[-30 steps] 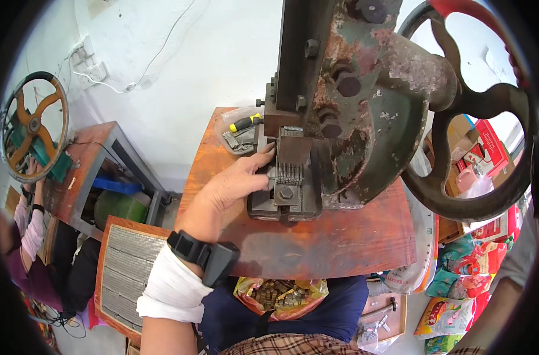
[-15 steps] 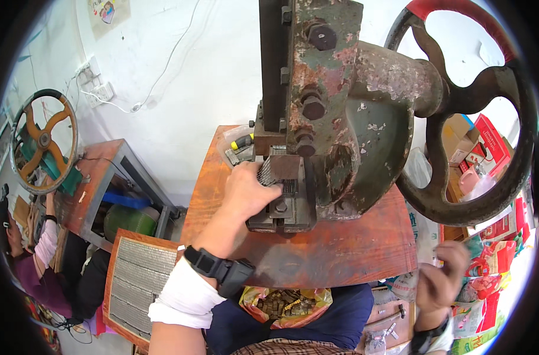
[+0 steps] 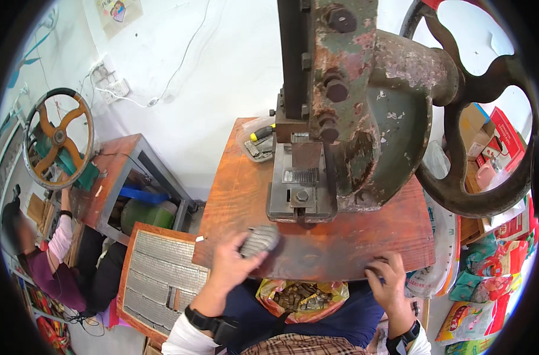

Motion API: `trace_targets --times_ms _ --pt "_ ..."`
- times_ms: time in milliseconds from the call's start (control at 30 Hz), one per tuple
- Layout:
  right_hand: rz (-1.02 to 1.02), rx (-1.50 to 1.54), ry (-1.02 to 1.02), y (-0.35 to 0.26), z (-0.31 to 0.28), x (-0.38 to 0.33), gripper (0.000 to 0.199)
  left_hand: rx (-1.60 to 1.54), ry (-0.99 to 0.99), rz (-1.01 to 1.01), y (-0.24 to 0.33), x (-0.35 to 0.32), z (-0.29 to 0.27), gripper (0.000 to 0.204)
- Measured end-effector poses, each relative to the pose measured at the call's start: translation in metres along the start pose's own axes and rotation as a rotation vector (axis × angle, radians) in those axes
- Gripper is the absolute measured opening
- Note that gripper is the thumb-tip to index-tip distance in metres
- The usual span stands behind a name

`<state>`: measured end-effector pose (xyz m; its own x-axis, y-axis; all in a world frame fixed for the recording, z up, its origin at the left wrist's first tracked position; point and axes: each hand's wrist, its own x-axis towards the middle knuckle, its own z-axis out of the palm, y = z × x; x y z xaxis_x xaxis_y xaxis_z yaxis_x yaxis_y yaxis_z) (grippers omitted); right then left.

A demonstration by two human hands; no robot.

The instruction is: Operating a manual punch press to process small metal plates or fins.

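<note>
My left hand (image 3: 231,263) is closed around a grey block of ridged metal strips (image 3: 261,241), held over the front left of the wooden table (image 3: 340,242). My right hand (image 3: 392,283) is at the table's front edge, its fingers bent and thumb apart, with nothing seen in it. Beyond both hands stands a worn green hand press (image 3: 346,89). Its steel bed (image 3: 302,204) carries a bolt and a small ridged metal piece (image 3: 301,176) under the ram. At the right is the press's big handwheel (image 3: 453,148).
In my lap lies a plastic bag (image 3: 334,296) of small brass-coloured pieces. A wood-framed tray (image 3: 127,278) of grey strips is at the left. Near the wall sits a clear tub (image 3: 259,155) with a yellow-black handle. Another person (image 3: 56,278) works beside a second wheel. Colourful packages (image 3: 488,266) are at right.
My left hand has come back from the press bed toward me with the block of metal strips. My right hand has moved left to the table edge. The view has shifted slightly.
</note>
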<state>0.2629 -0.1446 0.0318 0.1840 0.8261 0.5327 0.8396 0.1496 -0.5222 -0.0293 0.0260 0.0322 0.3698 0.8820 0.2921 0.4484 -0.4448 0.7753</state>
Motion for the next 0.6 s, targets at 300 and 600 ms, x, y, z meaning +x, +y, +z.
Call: trace_targets --times_ms 300,600 --pt "-0.362 -0.110 -0.376 -0.057 0.079 0.052 0.059 0.215 -0.088 0.189 0.006 -0.004 0.041 0.082" --pt "-0.351 -0.367 -0.354 -0.028 0.090 0.060 0.063 0.211 -0.144 0.121 0.003 -0.006 0.038 0.087"
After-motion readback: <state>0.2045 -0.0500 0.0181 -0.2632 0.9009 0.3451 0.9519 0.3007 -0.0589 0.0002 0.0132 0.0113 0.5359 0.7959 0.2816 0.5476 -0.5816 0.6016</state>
